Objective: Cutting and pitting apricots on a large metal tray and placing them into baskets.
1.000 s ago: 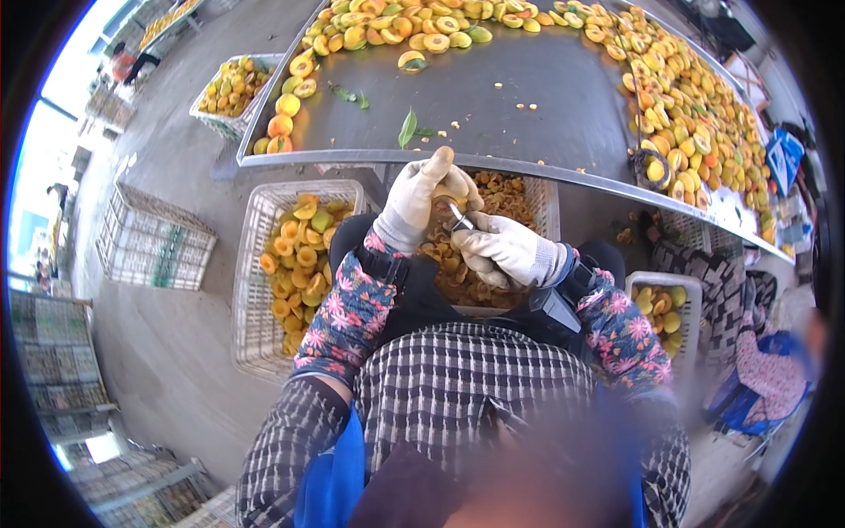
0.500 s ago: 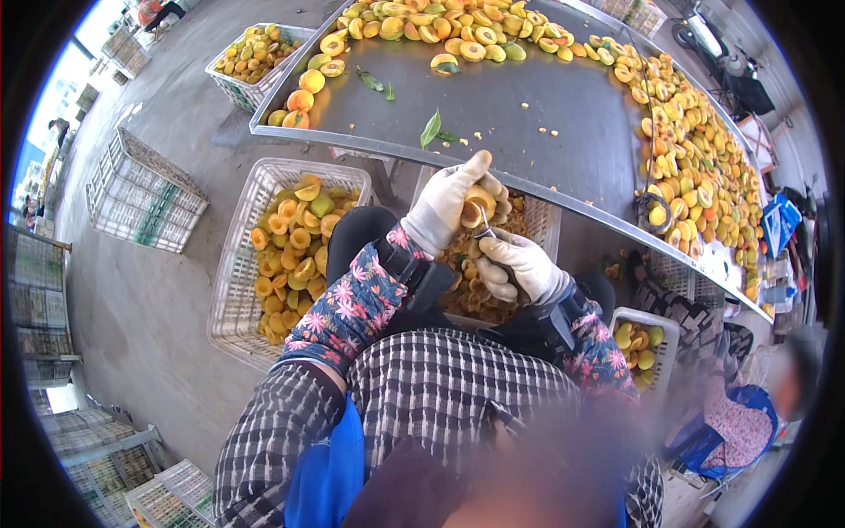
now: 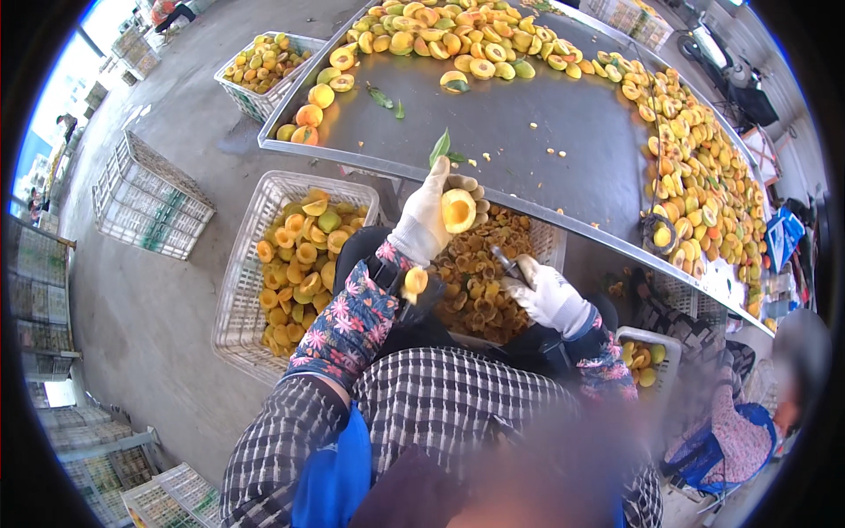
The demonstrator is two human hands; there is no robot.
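Gripping half-hidden tool (image 3: 504,261), right hand (image 3: 553,299)

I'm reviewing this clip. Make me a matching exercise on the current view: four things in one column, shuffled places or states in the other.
Column one:
1. Left hand
2. Right hand
3. Green leaf just beyond the left hand
4. Large white crate left of the hands

Column two:
A. On the metal table, near its closest edge
B. Holding a small slim tool
C. On the floor, heaped with fruit pieces
D. Holding a hollowed yellow fruit half

Pairs: 1-D, 2-B, 3-A, 4-C
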